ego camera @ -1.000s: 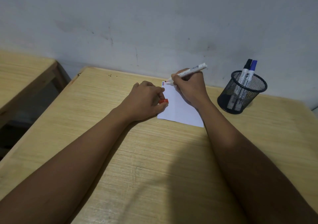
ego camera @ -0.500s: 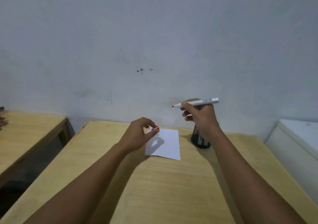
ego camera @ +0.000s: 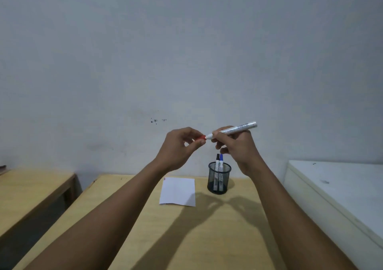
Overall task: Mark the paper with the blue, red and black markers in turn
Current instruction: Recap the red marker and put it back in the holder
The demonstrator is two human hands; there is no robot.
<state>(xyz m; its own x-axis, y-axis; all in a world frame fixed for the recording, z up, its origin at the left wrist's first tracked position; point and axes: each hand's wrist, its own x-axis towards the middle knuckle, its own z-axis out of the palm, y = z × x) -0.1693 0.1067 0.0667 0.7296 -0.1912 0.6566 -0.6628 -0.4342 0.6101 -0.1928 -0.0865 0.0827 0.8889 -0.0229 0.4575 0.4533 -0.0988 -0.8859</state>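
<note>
Both hands are raised above the wooden table (ego camera: pixel 207 238). My right hand (ego camera: pixel 238 145) grips the red marker (ego camera: pixel 236 129) by its white barrel, tip pointing left. My left hand (ego camera: pixel 180 147) pinches the red cap (ego camera: pixel 200 138), which sits right at the marker's tip. Below them the white paper (ego camera: pixel 178 191) lies flat on the table, with small blue and red marks at its far left corner (ego camera: pixel 165 179). The black marker (ego camera: pixel 217 162) and the blue marker (ego camera: pixel 221 162) stand in a black mesh pen cup (ego camera: pixel 219 178) just right of the paper.
A second wooden table (ego camera: pixel 27 191) stands to the left across a dark gap. A white cabinet or chest top (ego camera: pixel 339 187) sits to the right. A plain grey wall rises directly behind the table.
Both hands lifted off the paper and came together in the air; the cap in the left hand now meets the marker tip. The view tilted up, so the table sits lower.
</note>
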